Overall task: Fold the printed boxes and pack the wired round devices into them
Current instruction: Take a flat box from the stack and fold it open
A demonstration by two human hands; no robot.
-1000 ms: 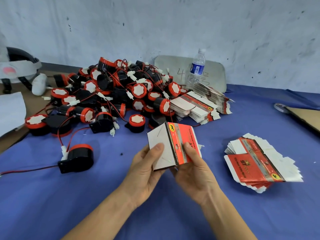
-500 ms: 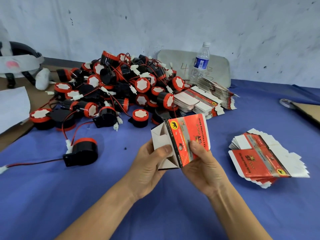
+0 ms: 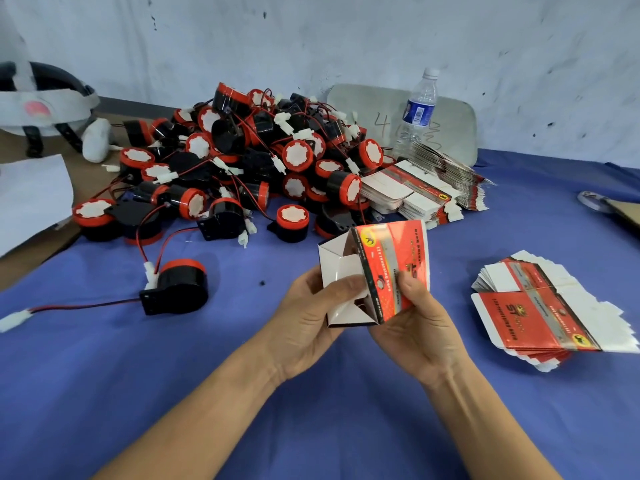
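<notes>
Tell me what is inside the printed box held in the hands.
The printed box shows only white inner flaps and a dark gap at its open end; nothing packed shows. The left hand and right hand grip it; its red wall hides the rest.

1. "ST" stands in large letters on the red top sheet of the flat box stack (image 3: 540, 320); its smaller print is illegible.
2. A handwritten "4" stands on the grey board (image 3: 453, 133), followed by a scribble, perhaps more digits.
3. The half-folded box (image 3: 391, 268) carries print too blurred to read.
</notes>
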